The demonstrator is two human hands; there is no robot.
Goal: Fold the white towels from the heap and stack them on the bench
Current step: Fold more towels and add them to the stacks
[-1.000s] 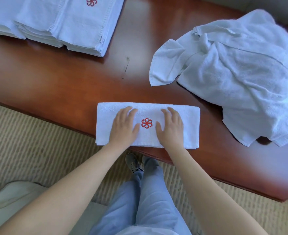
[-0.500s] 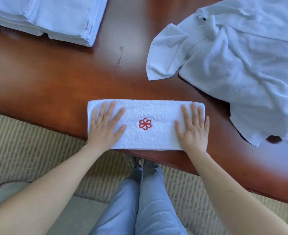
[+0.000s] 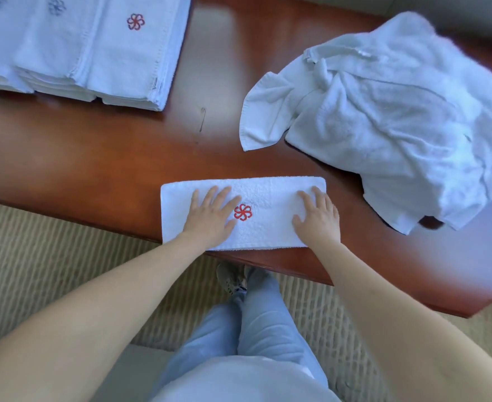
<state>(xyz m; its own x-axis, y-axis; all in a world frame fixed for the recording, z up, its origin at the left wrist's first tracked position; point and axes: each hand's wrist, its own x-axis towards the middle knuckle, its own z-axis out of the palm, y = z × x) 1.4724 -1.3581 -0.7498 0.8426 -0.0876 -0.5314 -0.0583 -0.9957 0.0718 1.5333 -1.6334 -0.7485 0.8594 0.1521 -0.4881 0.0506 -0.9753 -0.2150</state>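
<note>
A: Why both palms down? 
B: To flatten the fold, I'd judge; the left hand [image 3: 210, 213] lies spread flat on the folded towel [image 3: 268, 221], the right hand [image 3: 317, 216] flat beside it with straight fingers; the one red flower [image 3: 242, 212] sits between them.

A: Counts? 
B: Far beyond the left hand, stacks of folded towels [image 3: 94, 53] on the counter [image 3: 94, 158], side by side, number unclear; beyond the right hand, one heap [image 3: 398, 117].

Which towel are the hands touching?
The folded towel with the red flower, at the bench's near edge. Left hand and right hand press it flat; the stack and heap lie untouched.
</note>
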